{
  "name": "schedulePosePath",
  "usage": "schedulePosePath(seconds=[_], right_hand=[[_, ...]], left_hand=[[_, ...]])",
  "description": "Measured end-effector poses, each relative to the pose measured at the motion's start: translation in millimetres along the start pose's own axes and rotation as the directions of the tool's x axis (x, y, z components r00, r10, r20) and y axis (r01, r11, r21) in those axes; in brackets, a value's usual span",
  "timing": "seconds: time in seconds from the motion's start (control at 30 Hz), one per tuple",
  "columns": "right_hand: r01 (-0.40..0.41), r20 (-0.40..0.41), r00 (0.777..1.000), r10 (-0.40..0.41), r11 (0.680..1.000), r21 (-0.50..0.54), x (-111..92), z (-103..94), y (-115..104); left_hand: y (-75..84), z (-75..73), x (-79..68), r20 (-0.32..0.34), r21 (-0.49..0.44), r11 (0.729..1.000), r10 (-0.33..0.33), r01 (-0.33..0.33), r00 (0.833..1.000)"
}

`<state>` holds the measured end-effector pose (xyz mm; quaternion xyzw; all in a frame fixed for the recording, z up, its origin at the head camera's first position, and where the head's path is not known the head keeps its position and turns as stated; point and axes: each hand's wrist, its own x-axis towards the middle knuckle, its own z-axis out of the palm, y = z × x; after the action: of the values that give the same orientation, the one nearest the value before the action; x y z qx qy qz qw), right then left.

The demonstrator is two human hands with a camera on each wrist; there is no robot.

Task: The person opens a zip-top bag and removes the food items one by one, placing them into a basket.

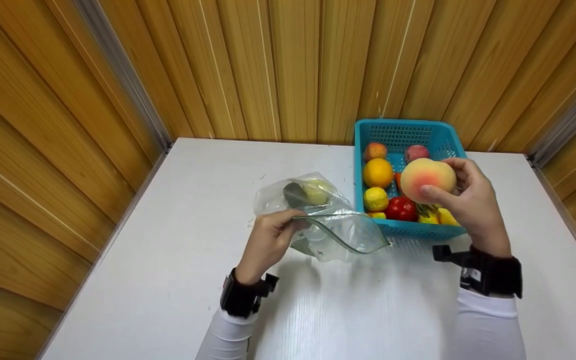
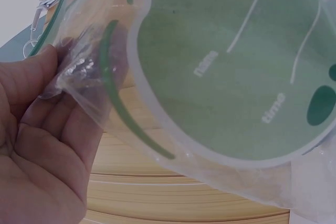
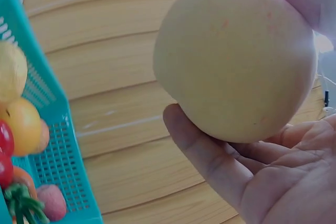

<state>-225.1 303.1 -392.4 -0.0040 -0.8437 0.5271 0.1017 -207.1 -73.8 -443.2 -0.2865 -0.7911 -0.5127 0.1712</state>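
Note:
My left hand [image 1: 269,239] pinches the rim of a clear zip bag [image 1: 353,231] near its green zip edge. The bag's mouth gapes toward the right. Inside it lie a dark green item [image 1: 295,194] and a pale yellow-green one [image 1: 316,192], both blurred by the plastic. A green label [image 2: 220,72] printed on the bag fills much of the left wrist view. With thumb and fingers, my right hand [image 1: 475,202] grips a yellow peach with a red blush [image 1: 428,180] above the basket. The right wrist view shows the peach's pale side [image 3: 231,61].
Behind the peach stands a blue-green plastic basket [image 1: 360,150] against the wooden wall. It holds an orange [image 1: 378,173], a yellow lemon-like fruit [image 1: 376,199], a red tomato or pepper [image 1: 402,208], a reddish fruit [image 1: 417,152] and several others. Everything rests on a white table [image 1: 168,250].

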Motion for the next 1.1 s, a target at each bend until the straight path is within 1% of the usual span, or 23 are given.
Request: schedulePosePath(seconds=[0.17, 0.27, 0.43, 0.57, 0.83, 0.93, 1.1], right_hand=[[-0.008, -0.005, 1.000, 0.007, 0.993, -0.117, 17, -4.7, -2], [0.010, -0.001, 1.000, -0.010, 0.980, -0.198, 28, -6.7, -2], [0.031, 0.014, 0.999, -0.028, 0.956, -0.291, 45, -8.0, -1], [0.021, 0.042, 0.999, -0.007, 0.937, -0.349, 58, -9.5, 1], [-0.028, 0.092, 0.993, 0.074, 0.903, -0.428, 85, -9.7, 9], [-0.029, 0.109, 0.990, 0.088, 0.889, -0.457, 93, -8.6, 14], [-0.022, 0.152, 0.981, 0.117, 0.855, -0.517, 104, -7.8, 21]], left_hand=[[0.2, -0.2, 1.1, 0.002, -0.002, 1.000, -0.006, 0.006, 1.000], [0.0, -0.6, 1.4, 0.004, -0.003, 1.000, -0.005, 0.005, 1.000], [-0.1, -1.0, 1.6, 0.008, -0.013, 1.000, -0.009, 0.009, 1.000], [0.2, -0.9, 1.4, 0.012, -0.015, 1.000, -0.016, 0.016, 1.000], [-0.5, -0.1, 1.1, 0.019, -0.029, 0.999, -0.013, 0.013, 1.000], [-1.0, 0.1, 0.9, 0.018, -0.021, 1.000, -0.009, 0.010, 1.000], [-0.9, 0.0, 0.1, 0.019, -0.016, 1.000, -0.007, 0.007, 1.000]])
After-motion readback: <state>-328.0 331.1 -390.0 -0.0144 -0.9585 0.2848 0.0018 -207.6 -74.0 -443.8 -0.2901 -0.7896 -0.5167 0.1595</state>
